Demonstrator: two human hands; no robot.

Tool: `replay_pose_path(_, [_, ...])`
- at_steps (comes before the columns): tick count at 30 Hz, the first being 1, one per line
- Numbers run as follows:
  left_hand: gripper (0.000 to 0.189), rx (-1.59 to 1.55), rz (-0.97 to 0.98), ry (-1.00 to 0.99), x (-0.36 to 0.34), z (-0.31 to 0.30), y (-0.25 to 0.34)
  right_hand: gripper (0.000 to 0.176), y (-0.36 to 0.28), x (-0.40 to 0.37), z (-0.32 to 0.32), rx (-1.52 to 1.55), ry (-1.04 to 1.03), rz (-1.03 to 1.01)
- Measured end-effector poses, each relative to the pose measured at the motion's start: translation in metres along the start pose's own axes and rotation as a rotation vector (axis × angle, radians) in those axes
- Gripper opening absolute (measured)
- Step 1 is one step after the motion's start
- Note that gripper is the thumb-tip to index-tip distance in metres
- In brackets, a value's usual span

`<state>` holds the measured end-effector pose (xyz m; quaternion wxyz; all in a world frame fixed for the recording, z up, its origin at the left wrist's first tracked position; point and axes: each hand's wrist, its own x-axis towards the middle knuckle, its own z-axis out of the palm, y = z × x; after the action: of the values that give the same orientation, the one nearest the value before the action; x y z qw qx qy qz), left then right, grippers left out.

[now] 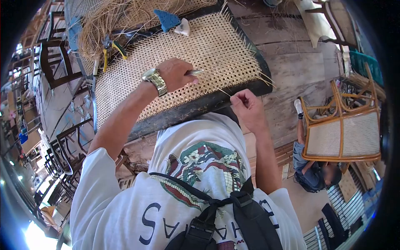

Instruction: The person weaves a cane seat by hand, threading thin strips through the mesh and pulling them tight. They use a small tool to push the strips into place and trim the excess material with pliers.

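Head view: the right hand (249, 110) is pinching one cane strand (224, 91) at the near edge of one dark frame (183, 118). The left hand (176, 74) is clamping one small tool (196, 72) over one woven panel (208, 43). Strand-fitting seems to be going on, the next move calling for steady tension. Beyond, one pair of pliers (105, 56), one blue piece (167, 21) and one white piece (183, 27) are lying.

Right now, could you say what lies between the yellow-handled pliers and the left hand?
Only bare woven cane lies between the pliers and left hand, in the head view.
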<state>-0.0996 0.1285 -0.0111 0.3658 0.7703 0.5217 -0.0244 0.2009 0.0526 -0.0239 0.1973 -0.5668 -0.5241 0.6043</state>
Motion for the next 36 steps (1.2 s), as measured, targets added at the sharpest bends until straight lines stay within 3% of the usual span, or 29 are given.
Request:
replay_pose_path(1, [0.041, -0.004, 0.001, -0.008, 0.0, 0.0, 0.0, 0.021, -0.003, 0.0, -0.002, 0.002, 0.001, 0.008])
replay_pose_path(3, [0.043, -0.004, -0.055, -0.079, 0.0, -0.007, 0.001, 0.01, -0.015, -0.001, -0.008, -0.723, 0.287, -0.391])
replay_pose_path(7, [0.045, -0.039, -0.004, -0.016, -0.005, -0.001, -0.005, 0.006, -0.027, -0.012, -0.022, -0.806, 0.203, -0.313])
replay_pose_path(9, [0.048, -0.089, -0.006, -0.015, -0.007, 0.001, -0.01, 0.003, -0.032, -0.024, -0.025, -0.8, -0.012, -0.362])
replay_pose_path(13, [0.049, -0.111, -0.025, -0.021, -0.005, -0.001, -0.014, 0.007, -0.032, -0.033, -0.052, -0.873, 0.124, -0.323])
replay_pose_path(15, [0.049, -0.124, -0.035, -0.034, -0.005, 0.001, -0.013, 0.015, -0.039, -0.034, -0.073, -0.706, 0.216, 0.024])
replay_pose_path(19, [0.044, -0.197, -0.009, 0.055, -0.006, 0.012, -0.017, 0.023, -0.005, -0.059, -0.108, -1.006, 0.253, 0.203])
replay_pose_path(21, [0.049, -0.286, 0.049, 0.174, -0.004, 0.022, -0.023, 0.028, 0.005, -0.069, -0.117, -1.1, 0.206, 0.519])
replay_pose_path(23, [0.046, -0.303, 0.062, 0.177, -0.005, 0.021, -0.03, 0.032, 0.005, -0.07, -0.123, -1.081, 0.14, 0.555])
replay_pose_path(25, [0.038, -0.303, -0.032, 0.117, -0.005, 0.012, -0.047, 0.036, 0.008, -0.064, -0.12, -1.042, 0.07, 0.59])
replay_pose_path(26, [0.038, -0.263, -0.067, 0.097, -0.006, 0.002, -0.064, 0.038, 0.012, -0.057, -0.119, -0.86, 0.05, 0.599])
replay_pose_path(27, [0.039, -0.279, -0.079, 0.126, -0.009, -0.006, -0.089, 0.041, 0.013, -0.049, -0.12, -0.681, 0.028, 0.601])
replay_pose_path(29, [0.042, -0.131, -0.202, 0.17, -0.022, -0.029, -0.143, 0.043, 0.001, -0.02, -0.097, -0.633, -0.001, 0.555])
replay_pose_path(30, [0.046, -0.052, -0.171, 0.265, -0.032, -0.044, -0.168, 0.045, -0.008, -0.006, -0.078, -0.577, -0.03, 0.512])
replay_pose_path(32, [0.056, 0.036, -0.376, 0.268, -0.048, -0.071, -0.217, 0.043, -0.034, 0.02, -0.043, -0.59, -0.042, 0.427])
replay_pose_path(36, [0.057, 0.176, -0.402, 0.292, -0.059, -0.081, -0.275, 0.039, -0.056, 0.032, 0.001, -0.7, -0.021, 0.333])
